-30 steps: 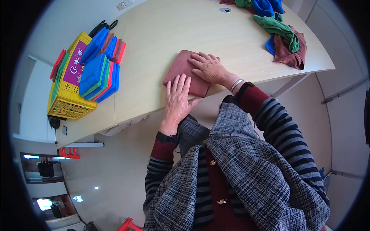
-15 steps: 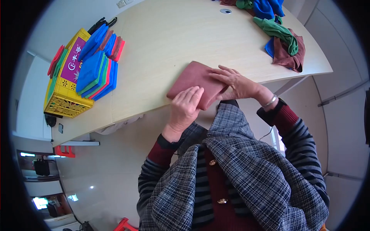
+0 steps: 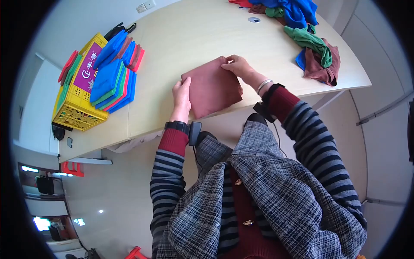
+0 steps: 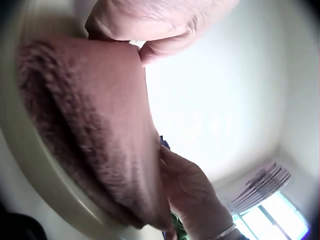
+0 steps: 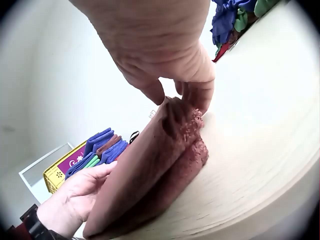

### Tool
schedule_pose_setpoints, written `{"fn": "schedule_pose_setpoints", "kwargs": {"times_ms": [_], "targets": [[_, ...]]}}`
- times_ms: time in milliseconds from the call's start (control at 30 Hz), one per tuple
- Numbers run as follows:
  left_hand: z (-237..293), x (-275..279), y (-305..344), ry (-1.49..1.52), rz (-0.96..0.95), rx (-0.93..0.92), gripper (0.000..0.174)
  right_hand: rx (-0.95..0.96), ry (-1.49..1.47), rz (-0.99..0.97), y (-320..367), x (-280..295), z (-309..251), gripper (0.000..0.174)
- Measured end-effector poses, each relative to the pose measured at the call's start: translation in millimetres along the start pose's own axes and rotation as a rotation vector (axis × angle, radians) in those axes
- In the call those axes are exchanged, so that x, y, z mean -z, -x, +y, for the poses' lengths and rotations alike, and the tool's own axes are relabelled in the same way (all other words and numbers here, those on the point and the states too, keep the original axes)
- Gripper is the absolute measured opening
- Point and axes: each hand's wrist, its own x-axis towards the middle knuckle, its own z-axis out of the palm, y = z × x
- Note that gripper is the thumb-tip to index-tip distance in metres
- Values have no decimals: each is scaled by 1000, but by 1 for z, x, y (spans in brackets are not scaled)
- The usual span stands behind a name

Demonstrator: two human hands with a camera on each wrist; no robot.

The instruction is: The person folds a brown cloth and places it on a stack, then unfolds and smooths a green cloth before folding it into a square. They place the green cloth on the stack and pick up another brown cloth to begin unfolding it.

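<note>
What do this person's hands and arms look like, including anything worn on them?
Both the left hand and the right hand are ungloved. The sleeves have black and grey stripes and end in plain dark red cuffs. Each wrist wears a black strap with a dark boxy device and a thin dark cable. The right wrist also has a silver-coloured bangle.

The brown cloth (image 3: 211, 88) looked matt, smooth on its face and rough, fuzzy at its edges; the counter (image 3: 172, 47) was smooth, pale wood-look; the crate (image 3: 82, 110), yellow plastic.
</note>
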Motion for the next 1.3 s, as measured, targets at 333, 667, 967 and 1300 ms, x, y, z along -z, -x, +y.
{"fn": "schedule_pose_setpoints", "kwargs": {"times_ms": [333, 667, 967, 1300], "targets": [[-6, 18, 22, -1102, -71, -694, 50, 647, 741, 25, 43, -96, -19, 50], [4, 17, 36, -1421, -123, -500, 55, 597, 1029, 70, 29, -98, 12, 59], [6, 12, 42, -1375, -75, -490, 54, 409, 1019, 113, 31, -56, 20, 60], [30, 5, 49, -1485, -65, -563, 54, 563, 1134, 224, 22, -54, -4, 54]]}}
